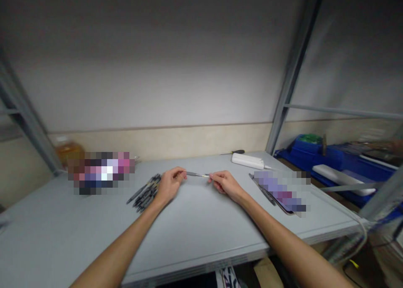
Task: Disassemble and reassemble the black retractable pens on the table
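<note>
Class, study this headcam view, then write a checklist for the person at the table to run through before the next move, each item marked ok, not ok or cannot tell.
1. Left hand grips the grey end of the slim item: ok.
2. Right hand pinches its silvery end: ok.
3. Slim item is a single part, not two joined: cannot tell, too small.
4. Pile of dark pens is not touching the left hand: cannot tell, the arm overlaps it.
5. White power strip lies apart from both hands: ok.
6. Screwdriver lies away from both hands, behind the strip: ok.
</note>
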A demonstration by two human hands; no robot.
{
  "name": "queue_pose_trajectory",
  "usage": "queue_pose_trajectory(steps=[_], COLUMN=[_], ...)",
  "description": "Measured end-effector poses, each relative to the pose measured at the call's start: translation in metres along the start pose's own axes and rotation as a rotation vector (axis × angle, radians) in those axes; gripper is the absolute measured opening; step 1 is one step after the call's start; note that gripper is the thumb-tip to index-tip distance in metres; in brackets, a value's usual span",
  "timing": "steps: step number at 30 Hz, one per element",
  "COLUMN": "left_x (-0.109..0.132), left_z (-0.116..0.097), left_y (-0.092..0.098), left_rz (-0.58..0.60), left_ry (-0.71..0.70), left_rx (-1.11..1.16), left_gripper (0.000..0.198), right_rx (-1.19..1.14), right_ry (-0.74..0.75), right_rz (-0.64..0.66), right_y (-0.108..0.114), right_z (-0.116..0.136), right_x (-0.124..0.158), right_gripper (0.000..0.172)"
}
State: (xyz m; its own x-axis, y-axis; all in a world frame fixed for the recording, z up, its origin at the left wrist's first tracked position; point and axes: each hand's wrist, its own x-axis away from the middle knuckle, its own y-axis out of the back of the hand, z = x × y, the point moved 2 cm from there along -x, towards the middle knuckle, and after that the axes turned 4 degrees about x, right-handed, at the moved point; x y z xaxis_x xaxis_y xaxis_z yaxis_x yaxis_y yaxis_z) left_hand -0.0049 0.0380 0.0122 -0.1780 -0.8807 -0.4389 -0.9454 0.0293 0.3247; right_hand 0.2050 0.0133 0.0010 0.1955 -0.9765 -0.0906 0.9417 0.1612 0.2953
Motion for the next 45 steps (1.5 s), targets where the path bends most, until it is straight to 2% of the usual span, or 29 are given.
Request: queue_pose_trajectory(steps=[3, 5, 9, 11, 17, 22, 33, 40, 45], left_x=[0.000, 0.000, 0.001, 0.002, 0.004, 0.007, 0.011, 0.010, 0.011], left_z=[-0.006, -0.006, 0.002, 0.006, -0.001, -0.008, -0.010, -0.004, -0.005], left_y=[-0.001, -0.001, -0.005, -0.006, -0.007, -0.010, -0.016, -0.020, -0.023], left_rz=[0.069, 0.163, 0.398, 0.447, 0.235, 0.148, 0.156, 0.146, 0.185], left_ry=[0.039, 0.110, 0.204, 0.196, 0.047, -0.064, -0.051, -0.020, 0.006], left_rx=[0.082, 0.131, 0.147, 0.117, -0.156, -0.288, -0.378, -0.317, -0.157], left_gripper=[0.026, 0.029, 0.039, 0.038, 0.031, 0.030, 0.033, 0.031, 0.030], right_rx=[0.101, 0.225, 0.401, 0.448, 0.449, 0.359, 0.076, -0.086, -0.196], right_ry=[0.107, 0.208, 0.342, 0.368, 0.339, 0.291, 0.036, 0.019, 0.066], right_rz=[-0.088, -0.139, -0.150, -0.152, -0.113, -0.071, 0.048, -0.048, -0.117], right_y=[0.004, 0.006, 0.005, 0.003, -0.001, 0.001, 0.001, 0.000, -0.001], right_z=[0.002, 0.006, 0.014, 0.015, 0.015, 0.011, 0.001, 0.002, 0.003], right_x=[-0.001, 0.002, 0.007, 0.009, 0.011, 0.008, 0.002, -0.001, -0.002], right_gripper=[0.036, 0.034, 0.029, 0.028, 0.030, 0.034, 0.033, 0.029, 0.029])
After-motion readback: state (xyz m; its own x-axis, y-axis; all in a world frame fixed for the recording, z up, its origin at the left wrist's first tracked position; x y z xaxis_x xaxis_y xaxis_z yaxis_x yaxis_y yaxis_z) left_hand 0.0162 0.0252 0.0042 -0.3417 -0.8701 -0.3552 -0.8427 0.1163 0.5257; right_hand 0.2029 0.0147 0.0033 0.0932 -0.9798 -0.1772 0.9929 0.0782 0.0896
